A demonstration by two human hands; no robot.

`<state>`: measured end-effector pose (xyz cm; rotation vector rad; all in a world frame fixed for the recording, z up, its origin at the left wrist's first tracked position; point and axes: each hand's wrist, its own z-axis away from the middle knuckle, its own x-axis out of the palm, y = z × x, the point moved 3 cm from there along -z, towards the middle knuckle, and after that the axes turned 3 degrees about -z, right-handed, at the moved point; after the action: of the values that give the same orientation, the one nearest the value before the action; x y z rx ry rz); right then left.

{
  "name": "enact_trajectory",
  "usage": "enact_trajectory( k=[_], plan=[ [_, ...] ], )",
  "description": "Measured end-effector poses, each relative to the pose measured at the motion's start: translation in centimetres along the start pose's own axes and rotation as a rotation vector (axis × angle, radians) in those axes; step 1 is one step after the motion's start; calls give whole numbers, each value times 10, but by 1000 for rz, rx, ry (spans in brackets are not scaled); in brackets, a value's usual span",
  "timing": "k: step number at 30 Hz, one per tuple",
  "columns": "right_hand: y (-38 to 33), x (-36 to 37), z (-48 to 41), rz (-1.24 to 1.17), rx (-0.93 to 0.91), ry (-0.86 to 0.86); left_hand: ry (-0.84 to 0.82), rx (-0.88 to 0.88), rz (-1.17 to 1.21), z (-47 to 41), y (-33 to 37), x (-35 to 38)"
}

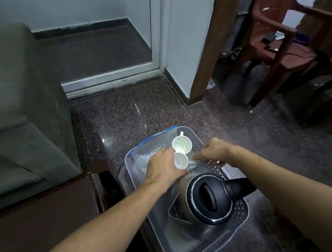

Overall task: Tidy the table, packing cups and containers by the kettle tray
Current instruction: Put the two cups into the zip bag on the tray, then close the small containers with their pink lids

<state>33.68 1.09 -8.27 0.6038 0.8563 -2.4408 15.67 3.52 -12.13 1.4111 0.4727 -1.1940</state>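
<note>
Judging by the layout, packing is nearly finished: two white cups [181, 151] are set in the perforated tray [239, 213], just beyond the kettle [201, 199], on a clear zip bag [152, 146]. Left hand [163, 168] is laid flat, fingers loose, on the bag; right hand [214, 150] is half-curled, grip unclear.

Brushed-metal kettle [192, 212] with glossy black plastic lid; perforated grey plastic tray [239, 213]; clear crinkled plastic bag [152, 146]; smooth white cups [181, 144]; polished speckled stone floor [134, 113].
</note>
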Motion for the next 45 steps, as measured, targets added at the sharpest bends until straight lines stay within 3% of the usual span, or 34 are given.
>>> enact_trajectory(
  k=[3, 12, 22, 29, 39, 42, 45],
  plan=[
    [4, 10, -7, -45, -7, -84, 1, -15, 30, -2, 0, 3],
    [-10, 13, -18, 155, 11, -153, -29, -16, 67, -5, 2, 7],
    [-19, 19, -12, 492, -37, -37, -157, -36, 155, -6, -5, 11],
    [-12, 15, -12, 516, 23, -36, -183, -107, 208, -13, -9, 13],
    [-18, 8, -7, 542, 29, -16, -105, -228, 215, -22, -11, 10],
    [-40, -6, 5, 584, -37, 73, -63, -222, 249, -13, -17, 0],
    [-97, -5, 20, 574, -155, 221, 94, -226, 259, 2, -26, -32]
  ],
)
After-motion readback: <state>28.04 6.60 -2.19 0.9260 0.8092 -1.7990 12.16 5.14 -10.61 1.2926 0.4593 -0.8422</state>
